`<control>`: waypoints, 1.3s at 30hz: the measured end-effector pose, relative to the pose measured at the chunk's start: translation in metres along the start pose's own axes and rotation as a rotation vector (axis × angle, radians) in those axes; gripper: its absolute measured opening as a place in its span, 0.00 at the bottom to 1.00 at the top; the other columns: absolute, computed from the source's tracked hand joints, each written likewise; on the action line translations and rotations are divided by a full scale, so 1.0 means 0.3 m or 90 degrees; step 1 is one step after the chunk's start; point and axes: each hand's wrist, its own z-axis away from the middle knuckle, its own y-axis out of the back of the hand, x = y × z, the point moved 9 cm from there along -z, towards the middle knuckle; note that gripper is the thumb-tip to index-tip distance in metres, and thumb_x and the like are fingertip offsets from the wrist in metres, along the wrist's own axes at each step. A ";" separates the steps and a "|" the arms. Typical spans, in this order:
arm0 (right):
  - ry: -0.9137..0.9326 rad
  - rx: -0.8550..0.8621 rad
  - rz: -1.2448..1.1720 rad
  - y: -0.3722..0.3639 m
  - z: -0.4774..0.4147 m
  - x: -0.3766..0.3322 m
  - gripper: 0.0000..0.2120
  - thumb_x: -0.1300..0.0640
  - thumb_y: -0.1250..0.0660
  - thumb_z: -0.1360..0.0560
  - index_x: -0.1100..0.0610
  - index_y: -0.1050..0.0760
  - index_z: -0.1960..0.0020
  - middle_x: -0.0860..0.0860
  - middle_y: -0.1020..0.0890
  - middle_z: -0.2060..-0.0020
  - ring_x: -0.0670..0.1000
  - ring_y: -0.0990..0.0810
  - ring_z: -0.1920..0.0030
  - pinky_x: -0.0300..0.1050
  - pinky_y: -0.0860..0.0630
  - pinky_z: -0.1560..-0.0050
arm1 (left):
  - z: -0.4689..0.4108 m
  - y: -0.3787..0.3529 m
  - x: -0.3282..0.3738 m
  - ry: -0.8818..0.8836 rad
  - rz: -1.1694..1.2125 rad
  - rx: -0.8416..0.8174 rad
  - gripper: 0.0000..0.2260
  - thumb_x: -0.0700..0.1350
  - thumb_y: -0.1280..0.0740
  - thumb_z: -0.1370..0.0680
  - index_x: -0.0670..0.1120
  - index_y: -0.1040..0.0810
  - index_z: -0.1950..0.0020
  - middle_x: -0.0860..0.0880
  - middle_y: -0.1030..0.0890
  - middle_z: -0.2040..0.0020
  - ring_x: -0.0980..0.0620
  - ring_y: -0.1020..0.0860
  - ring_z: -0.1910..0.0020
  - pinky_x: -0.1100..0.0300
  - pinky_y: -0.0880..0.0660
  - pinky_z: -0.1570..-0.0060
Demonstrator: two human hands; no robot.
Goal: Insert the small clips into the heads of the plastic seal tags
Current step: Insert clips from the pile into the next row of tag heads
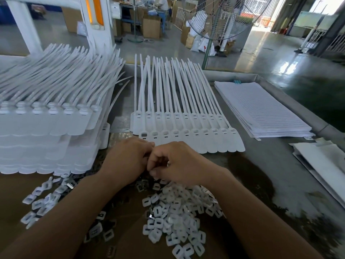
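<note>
A strip of white plastic seal tags lies flat in front of me, heads in a row, tails pointing away. The leftmost head holds a dark clip; the other heads look hollow. A loose heap of small white clips covers the table near me, with more clips scattered at the left. My left hand and my right hand meet fingertip to fingertip just below the strip, fingers curled. What they pinch is hidden between them.
A tall stack of seal tag strips fills the left side. A pile of lined paper sheets lies at the right, folded white card beyond it. The metal table rim runs along the right. A standing fan is behind.
</note>
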 end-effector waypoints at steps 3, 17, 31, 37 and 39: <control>0.001 0.003 -0.024 0.001 -0.001 0.004 0.06 0.61 0.28 0.30 0.52 0.23 0.60 0.38 0.24 0.67 0.36 0.26 0.63 0.31 0.28 0.56 | 0.003 0.002 0.005 0.005 0.008 -0.010 0.08 0.40 0.36 0.27 0.48 0.18 0.56 0.50 0.18 0.58 0.54 0.24 0.58 0.57 0.26 0.54; -0.073 0.173 -0.078 0.127 0.004 0.087 0.09 0.58 0.31 0.29 0.47 0.26 0.64 0.43 0.23 0.69 0.37 0.28 0.71 0.30 0.29 0.67 | -0.009 -0.014 -0.002 0.021 -0.063 -0.035 0.13 0.40 0.39 0.25 0.50 0.19 0.46 0.55 0.21 0.42 0.55 0.25 0.45 0.64 0.32 0.48; -0.164 0.208 0.010 0.168 -0.181 0.173 0.05 0.62 0.32 0.27 0.59 0.18 0.54 0.46 0.21 0.62 0.37 0.28 0.65 0.30 0.33 0.63 | -0.014 -0.032 -0.023 0.032 -0.087 -0.053 0.14 0.39 0.42 0.25 0.49 0.20 0.47 0.50 0.20 0.45 0.52 0.25 0.46 0.54 0.28 0.46; -0.211 0.177 0.064 0.124 -0.229 0.216 0.09 0.61 0.36 0.25 0.57 0.17 0.52 0.51 0.17 0.52 0.49 0.21 0.50 0.39 0.30 0.53 | -0.012 -0.029 -0.012 0.013 -0.091 -0.045 0.15 0.40 0.42 0.24 0.51 0.20 0.43 0.52 0.20 0.43 0.52 0.25 0.43 0.57 0.28 0.44; -0.211 0.171 0.089 0.117 -0.232 0.222 0.09 0.61 0.36 0.26 0.56 0.17 0.52 0.51 0.17 0.52 0.50 0.21 0.51 0.39 0.31 0.55 | -0.012 -0.030 -0.013 0.013 -0.096 -0.045 0.15 0.40 0.42 0.24 0.51 0.20 0.43 0.51 0.20 0.43 0.52 0.25 0.44 0.58 0.28 0.44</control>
